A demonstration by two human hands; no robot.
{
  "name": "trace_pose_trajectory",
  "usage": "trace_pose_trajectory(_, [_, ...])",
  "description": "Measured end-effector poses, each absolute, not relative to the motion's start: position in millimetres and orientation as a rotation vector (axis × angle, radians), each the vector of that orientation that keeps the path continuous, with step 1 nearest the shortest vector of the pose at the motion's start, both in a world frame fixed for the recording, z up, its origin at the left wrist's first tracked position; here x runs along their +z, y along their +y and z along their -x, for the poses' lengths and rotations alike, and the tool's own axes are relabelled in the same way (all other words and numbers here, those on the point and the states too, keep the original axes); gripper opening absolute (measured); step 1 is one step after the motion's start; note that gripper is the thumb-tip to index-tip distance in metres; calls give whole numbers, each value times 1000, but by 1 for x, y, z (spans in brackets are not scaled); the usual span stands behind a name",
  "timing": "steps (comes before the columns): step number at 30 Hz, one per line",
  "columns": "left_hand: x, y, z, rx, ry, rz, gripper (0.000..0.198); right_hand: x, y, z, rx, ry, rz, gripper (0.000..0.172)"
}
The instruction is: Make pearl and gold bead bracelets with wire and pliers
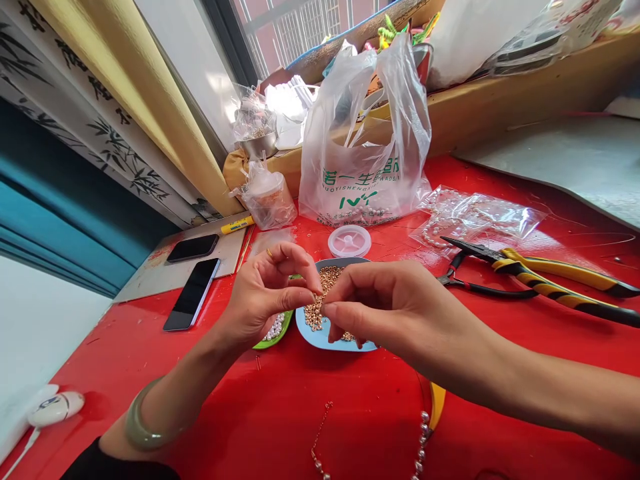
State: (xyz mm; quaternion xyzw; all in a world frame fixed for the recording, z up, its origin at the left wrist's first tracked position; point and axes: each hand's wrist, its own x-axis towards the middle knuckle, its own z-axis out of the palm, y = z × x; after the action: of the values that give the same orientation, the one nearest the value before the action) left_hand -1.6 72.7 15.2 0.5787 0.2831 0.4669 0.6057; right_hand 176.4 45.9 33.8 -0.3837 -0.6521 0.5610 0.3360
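My left hand (pixel 274 283) and my right hand (pixel 377 300) are each closed in a pinch, fingertips nearly meeting. What they hold is too small to make out. Just beyond and below them sits a light blue dish (pixel 306 333) of gold beads (pixel 315 315). Partly behind my left hand is a green dish (pixel 286 328) with white pearl beads (pixel 275 328). Nearer to me, a thin chain (pixel 320 430) with a few beads lies on the red table, and a strand of pearly beads (pixel 421 447) runs up toward my right forearm, its upper thread partly hidden.
Pliers with yellow-black handles (pixel 545 277) and black-handled pliers (pixel 480 288) lie right. Behind stand a plastic carrier bag (pixel 365 140), a round clear lid (pixel 349 241), bagged beads (pixel 475 217) and a wrapped cup (pixel 270 197). Two phones (pixel 193 293) and a white mouse (pixel 56 408) are left.
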Motion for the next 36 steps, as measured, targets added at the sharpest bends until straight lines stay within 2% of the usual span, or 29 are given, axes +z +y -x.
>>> trace_pose_trajectory(5, [16,73,3,1089,707,-1370,31,33,46,-175,1484,-1695,1014,13])
trace_pose_trajectory(36, [16,73,5,1170,675,-1580,29,34,48,-175,1534,-1656,1055,12])
